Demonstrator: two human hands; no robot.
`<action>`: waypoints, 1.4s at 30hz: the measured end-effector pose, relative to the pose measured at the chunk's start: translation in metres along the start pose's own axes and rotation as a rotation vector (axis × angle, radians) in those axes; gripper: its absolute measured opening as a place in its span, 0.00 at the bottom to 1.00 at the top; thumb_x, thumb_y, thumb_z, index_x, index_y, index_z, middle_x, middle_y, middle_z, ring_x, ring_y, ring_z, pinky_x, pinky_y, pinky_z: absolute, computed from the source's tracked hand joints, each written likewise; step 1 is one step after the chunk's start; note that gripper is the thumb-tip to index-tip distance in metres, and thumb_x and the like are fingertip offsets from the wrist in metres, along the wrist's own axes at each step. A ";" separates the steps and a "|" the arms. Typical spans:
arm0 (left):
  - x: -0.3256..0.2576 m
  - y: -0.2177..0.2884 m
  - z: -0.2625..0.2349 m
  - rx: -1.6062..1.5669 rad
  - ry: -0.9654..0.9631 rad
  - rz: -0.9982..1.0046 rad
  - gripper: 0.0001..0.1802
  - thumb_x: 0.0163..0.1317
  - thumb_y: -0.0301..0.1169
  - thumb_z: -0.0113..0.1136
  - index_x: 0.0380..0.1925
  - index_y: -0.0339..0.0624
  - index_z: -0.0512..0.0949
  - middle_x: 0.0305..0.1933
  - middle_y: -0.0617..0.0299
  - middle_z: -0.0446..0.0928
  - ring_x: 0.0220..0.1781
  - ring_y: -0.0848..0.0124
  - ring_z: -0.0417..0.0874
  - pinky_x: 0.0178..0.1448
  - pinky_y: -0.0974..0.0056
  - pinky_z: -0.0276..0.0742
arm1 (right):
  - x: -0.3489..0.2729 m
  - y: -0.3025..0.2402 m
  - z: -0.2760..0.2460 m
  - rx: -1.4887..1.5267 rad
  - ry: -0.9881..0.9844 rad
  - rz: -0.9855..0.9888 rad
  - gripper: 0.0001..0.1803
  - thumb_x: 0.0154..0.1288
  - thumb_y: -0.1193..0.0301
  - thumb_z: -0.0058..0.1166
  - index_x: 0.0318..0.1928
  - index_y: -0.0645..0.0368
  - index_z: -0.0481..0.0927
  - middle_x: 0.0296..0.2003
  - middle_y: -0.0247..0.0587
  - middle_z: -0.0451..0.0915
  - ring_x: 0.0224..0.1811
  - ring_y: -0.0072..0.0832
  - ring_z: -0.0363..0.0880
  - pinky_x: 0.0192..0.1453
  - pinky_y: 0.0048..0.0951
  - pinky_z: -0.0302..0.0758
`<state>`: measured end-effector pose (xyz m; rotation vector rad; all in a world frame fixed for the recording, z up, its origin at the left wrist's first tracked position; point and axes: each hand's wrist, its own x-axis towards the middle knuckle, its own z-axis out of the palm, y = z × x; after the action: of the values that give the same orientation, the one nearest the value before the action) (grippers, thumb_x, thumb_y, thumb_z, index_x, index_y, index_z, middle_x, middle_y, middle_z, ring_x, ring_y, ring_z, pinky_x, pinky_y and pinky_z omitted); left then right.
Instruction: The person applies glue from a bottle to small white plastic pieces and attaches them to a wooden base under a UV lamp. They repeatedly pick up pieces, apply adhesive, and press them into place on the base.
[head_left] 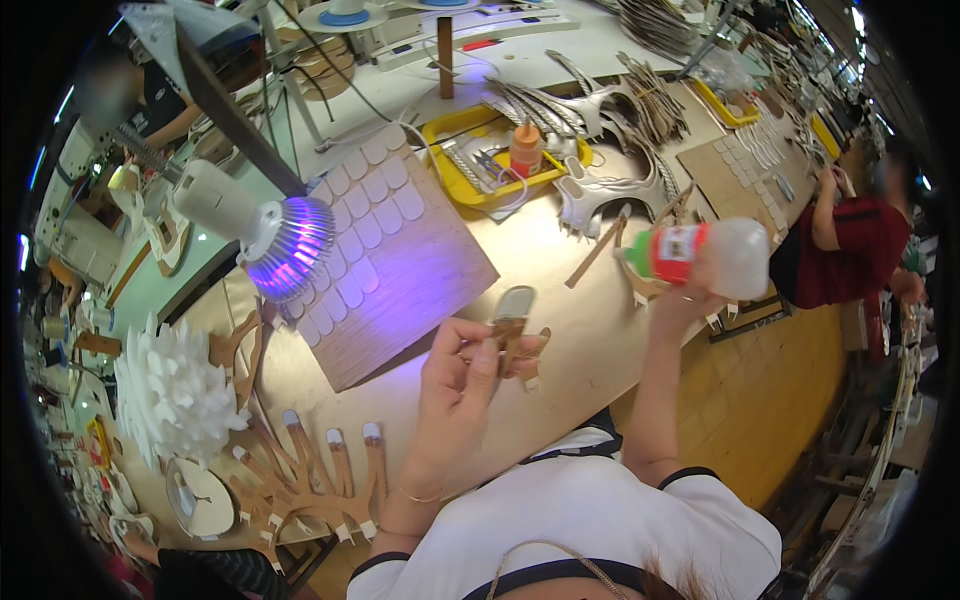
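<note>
My left hand (462, 375) pinches a brown strap piece (511, 327) with a pale rounded tip, held up above the table. Wrapped in my right hand (697, 290) is a squeeze bottle (738, 258) with a red label and green cap, tipped on its side with the cap toward the left. Beyond my left hand lies a wooden board (430, 280) bearing rows of pale rounded tabs (370, 232). A lamp (290, 250) shines purple light on it. Several brown strap pieces (340, 470) with light tips spread out left of my left forearm.
A yellow tray (447, 180) holds tools and an orange bottle (526, 150). Silvery cut pieces (600, 195) lie beside it. At left are a heap of white pieces (175, 390) and a round dish (205, 500). One person in dark red (860, 250) stands at right.
</note>
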<state>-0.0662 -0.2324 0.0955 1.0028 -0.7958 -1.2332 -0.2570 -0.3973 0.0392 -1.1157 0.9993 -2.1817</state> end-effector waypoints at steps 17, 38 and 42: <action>0.136 -0.135 0.058 0.488 0.265 -0.135 0.18 0.69 0.32 0.48 0.55 0.34 0.64 0.55 0.44 0.71 0.55 0.56 0.77 0.59 0.57 0.71 | 0.081 -0.043 -0.184 -0.073 0.387 -0.056 0.34 0.59 0.55 0.58 0.58 0.66 0.65 0.47 0.44 0.74 0.46 0.31 0.78 0.49 0.36 0.79; -0.076 -0.187 0.020 1.419 0.642 0.070 0.21 0.59 0.30 0.56 0.53 0.39 0.70 0.67 0.43 0.58 0.70 0.45 0.57 0.71 0.44 0.51 | 0.142 -0.031 -0.021 0.041 -0.709 0.347 0.27 0.49 0.69 0.64 0.51 0.67 0.73 0.42 0.43 0.79 0.43 0.33 0.80 0.49 0.33 0.77; -0.073 -0.186 0.022 1.432 0.662 0.079 0.21 0.59 0.32 0.56 0.53 0.40 0.70 0.67 0.44 0.59 0.70 0.46 0.57 0.72 0.44 0.51 | 0.126 -0.049 0.103 -0.057 -1.353 -0.317 0.35 0.42 0.65 0.72 0.53 0.56 0.73 0.42 0.40 0.80 0.43 0.31 0.81 0.49 0.34 0.77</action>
<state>-0.1684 -0.1710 -0.0660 2.3067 -1.1213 -0.0072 -0.2443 -0.4940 0.1787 -2.3272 0.2394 -1.0277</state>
